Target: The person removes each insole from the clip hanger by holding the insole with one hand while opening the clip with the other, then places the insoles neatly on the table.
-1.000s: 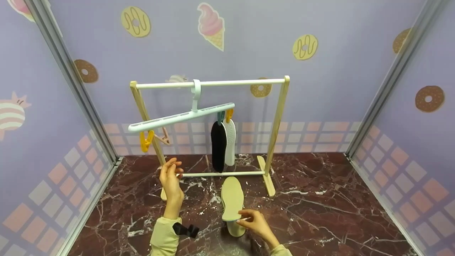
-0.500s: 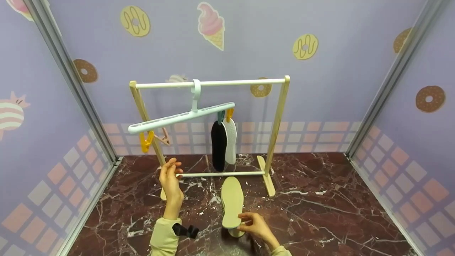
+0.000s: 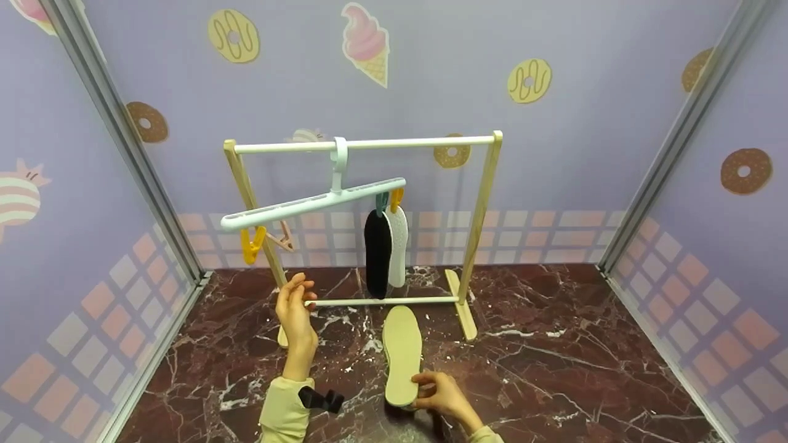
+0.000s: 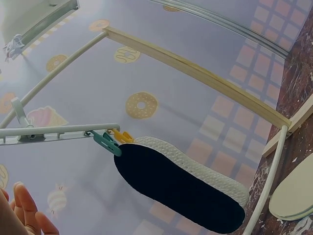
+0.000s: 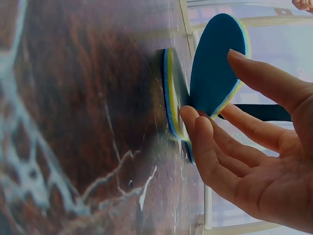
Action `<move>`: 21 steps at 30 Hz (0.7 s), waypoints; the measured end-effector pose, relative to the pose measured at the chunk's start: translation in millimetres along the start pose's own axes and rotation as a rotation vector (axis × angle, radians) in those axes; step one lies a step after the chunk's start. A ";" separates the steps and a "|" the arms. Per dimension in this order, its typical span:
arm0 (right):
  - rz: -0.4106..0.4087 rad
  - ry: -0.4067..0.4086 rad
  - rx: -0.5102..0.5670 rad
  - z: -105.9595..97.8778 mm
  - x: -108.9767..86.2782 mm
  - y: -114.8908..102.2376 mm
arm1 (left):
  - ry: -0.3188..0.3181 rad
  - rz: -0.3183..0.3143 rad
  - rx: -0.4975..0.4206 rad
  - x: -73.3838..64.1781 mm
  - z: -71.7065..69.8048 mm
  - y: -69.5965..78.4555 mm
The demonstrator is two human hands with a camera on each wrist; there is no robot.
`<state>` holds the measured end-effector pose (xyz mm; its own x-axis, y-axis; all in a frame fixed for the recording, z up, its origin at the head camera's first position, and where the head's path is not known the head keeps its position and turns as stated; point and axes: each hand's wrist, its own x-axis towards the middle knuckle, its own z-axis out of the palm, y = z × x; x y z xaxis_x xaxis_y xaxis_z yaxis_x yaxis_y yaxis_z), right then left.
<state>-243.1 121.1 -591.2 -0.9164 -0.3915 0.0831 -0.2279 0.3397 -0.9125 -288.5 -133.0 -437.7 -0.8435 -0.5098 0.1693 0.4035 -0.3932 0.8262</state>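
Purple patterned walls [image 3: 431, 40] enclose a dark marbled desk [image 3: 554, 381], on which a wooden rack [image 3: 483, 215] is stood. In front of the rack, an insole [image 3: 403, 351] with a cream top is pinched near its near end by the right hand [image 3: 446, 394], thumb against the blue underside. Below it, a second insole [image 5: 168, 93] is seen lying on the desk. Toward the rack's left side, the left hand [image 3: 297, 314] is held raised, fingers loosely bent, nothing gripped; the hands are well apart. By appearance, the insole is judged light, foam-like, flexible and not fragile. It is best gripped by the side edge near one rounded end; if lifted there, the opposite end may be expected to droop.
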 end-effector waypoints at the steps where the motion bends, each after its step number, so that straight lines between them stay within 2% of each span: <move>1: -0.002 0.004 -0.009 -0.1 0.0 0.0 | -0.001 0.001 0.000 -0.2 0.3 0.3; 6: -0.037 0.019 -0.061 -1.1 0.9 2.7 | 0.006 -0.002 -0.004 -1.3 2.0 1.4; 9: -0.094 0.035 -0.092 -1.4 0.3 5.2 | 0.013 -0.007 -0.006 -1.6 2.4 1.7; 10: -0.140 0.043 -0.104 -0.8 2.3 13.7 | 0.013 -0.007 -0.005 -1.6 2.5 1.7; 13: -0.172 0.063 -0.101 -0.1 1.0 13.0 | 0.012 -0.009 -0.002 -1.4 2.2 1.4; 21: -0.026 0.080 -0.043 3.5 -3.1 -1.9 | 0.011 -0.015 0.000 -1.9 1.9 0.5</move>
<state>-238.7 118.7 -591.2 -0.9330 -0.3315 0.1403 -0.2646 0.3674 -0.8916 -287.5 -130.8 -436.6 -0.8456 -0.5120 0.1512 0.3908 -0.4007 0.8287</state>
